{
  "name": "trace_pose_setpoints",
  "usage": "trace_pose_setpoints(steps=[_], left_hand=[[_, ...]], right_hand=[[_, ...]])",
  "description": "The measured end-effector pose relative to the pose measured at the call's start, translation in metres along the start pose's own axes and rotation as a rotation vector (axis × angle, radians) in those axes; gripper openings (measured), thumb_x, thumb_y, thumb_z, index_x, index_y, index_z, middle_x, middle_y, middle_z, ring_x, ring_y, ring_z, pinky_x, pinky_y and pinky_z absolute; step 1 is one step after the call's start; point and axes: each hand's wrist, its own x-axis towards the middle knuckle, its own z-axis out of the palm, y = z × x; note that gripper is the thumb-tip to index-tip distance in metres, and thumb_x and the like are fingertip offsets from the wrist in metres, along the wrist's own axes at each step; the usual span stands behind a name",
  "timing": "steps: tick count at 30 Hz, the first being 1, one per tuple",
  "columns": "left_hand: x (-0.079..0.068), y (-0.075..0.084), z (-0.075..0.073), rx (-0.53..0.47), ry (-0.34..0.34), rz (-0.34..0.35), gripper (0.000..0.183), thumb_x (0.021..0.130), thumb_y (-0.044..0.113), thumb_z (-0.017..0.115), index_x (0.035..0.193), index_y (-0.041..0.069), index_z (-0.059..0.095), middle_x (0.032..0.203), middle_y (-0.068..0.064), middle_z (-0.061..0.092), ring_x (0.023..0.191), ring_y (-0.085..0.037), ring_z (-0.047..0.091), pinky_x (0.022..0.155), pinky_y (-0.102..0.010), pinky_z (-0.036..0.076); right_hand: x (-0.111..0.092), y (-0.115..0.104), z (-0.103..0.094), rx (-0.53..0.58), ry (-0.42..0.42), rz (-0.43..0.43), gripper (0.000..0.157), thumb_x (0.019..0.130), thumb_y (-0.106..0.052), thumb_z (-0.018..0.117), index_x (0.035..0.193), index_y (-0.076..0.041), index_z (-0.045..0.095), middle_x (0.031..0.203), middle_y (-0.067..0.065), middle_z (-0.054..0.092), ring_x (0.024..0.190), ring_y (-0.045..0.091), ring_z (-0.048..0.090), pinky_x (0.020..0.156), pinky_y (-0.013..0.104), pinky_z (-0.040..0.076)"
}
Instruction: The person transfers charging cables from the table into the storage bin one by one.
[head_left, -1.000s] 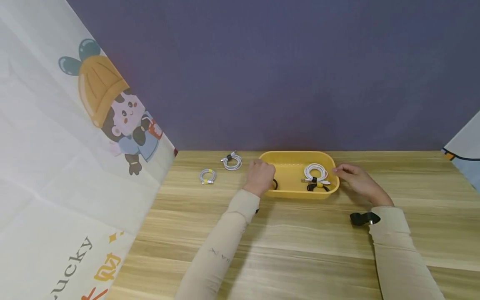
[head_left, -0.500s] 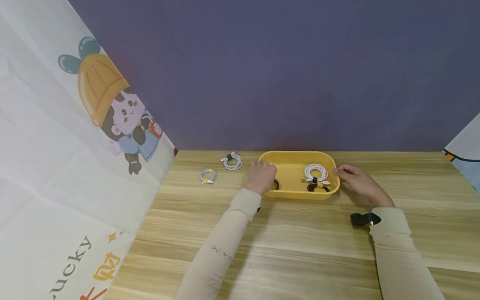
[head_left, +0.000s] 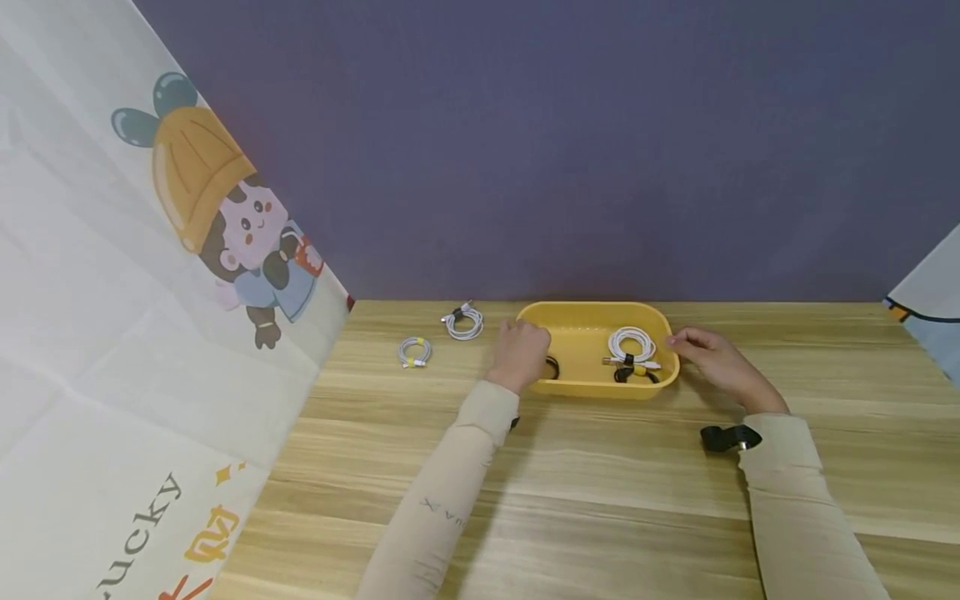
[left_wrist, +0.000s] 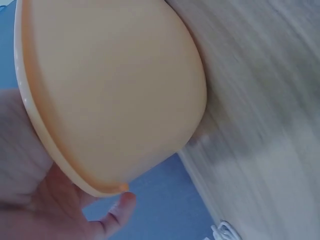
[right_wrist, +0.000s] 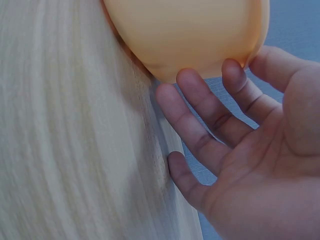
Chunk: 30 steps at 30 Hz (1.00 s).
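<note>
A dark purple wall (head_left: pixel 540 150) filled the far side, and the wooden table (head_left: pixel 600 500) ran back to it. On the table's far part was the yellow tray (head_left: pixel 592 389), its long axis lying left to right across the person's front — parallel to the wall, with a hand at each end. Any shift of the tray seemed to hang on that line.

The right hand (right_wrist: pixel 250 145) pinched the rim at the right end, thumb against the index finger's side of the wall, little finger loose below. The left hand (head_left: pixel 520 356) gripped the left end, curled over the rim, though several of its fingers were hidden. So the tray lay between the two grips — rightward of one, leftward of the other — and neither was nearer.

Inside, the white cable (head_left: pixel 614 344) sat coiled toward the right hand, with the black cable (head_left: pixel 623 376) just on its near side. At the other end a dark loop (head_left: pixel 555 367) showed partly past the left hand. Left of the tray, on the tabletop, lay the black-tied coil (head_left: pixel 467 336) and the smaller yellow-tied coil (head_left: pixel 402 353), both nearer the left hand.
</note>
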Motion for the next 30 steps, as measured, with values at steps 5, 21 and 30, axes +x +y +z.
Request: trace_pose_setpoints(steps=[5, 21, 30], left_hand=[[-0.004, -0.004, 0.002, -0.108, 0.134, -0.005, 0.021, 0.096, 0.013, 0.069, 0.110, 0.024, 0.079, 0.108, 0.005, 0.075, 0.103, -0.019, 0.066, 0.097, -0.044, 0.050], [-0.024, -0.035, 0.014, -0.488, 0.451, -0.165, 0.016, 0.095, 0.017, 0.067, 0.107, 0.015, 0.077, 0.111, -0.003, 0.075, 0.096, -0.019, 0.069, 0.081, -0.034, 0.058], [-0.026, -0.060, 0.025, -0.549, 0.451, -0.274, 0.014, 0.096, 0.014, 0.066, 0.105, 0.012, 0.077, 0.100, -0.007, 0.074, 0.091, -0.024, 0.069, 0.072, -0.038, 0.058]], right_hand=[[0.000, 0.000, -0.002, -0.009, -0.003, 0.000, 0.048, 0.110, -0.045, 0.042, 0.113, 0.000, 0.058, 0.136, 0.016, 0.056, 0.103, 0.006, 0.049, 0.082, 0.029, 0.042], [0.000, -0.002, 0.000, -0.005, 0.013, -0.006, 0.047, 0.109, -0.044, 0.045, 0.109, 0.001, 0.059, 0.133, 0.015, 0.058, 0.101, 0.006, 0.050, 0.082, 0.028, 0.042], [0.003, 0.003, 0.001, -0.016, 0.010, 0.015, 0.045, 0.110, -0.041, 0.044, 0.111, 0.000, 0.060, 0.123, 0.011, 0.058, 0.097, 0.012, 0.050, 0.078, 0.031, 0.041]])
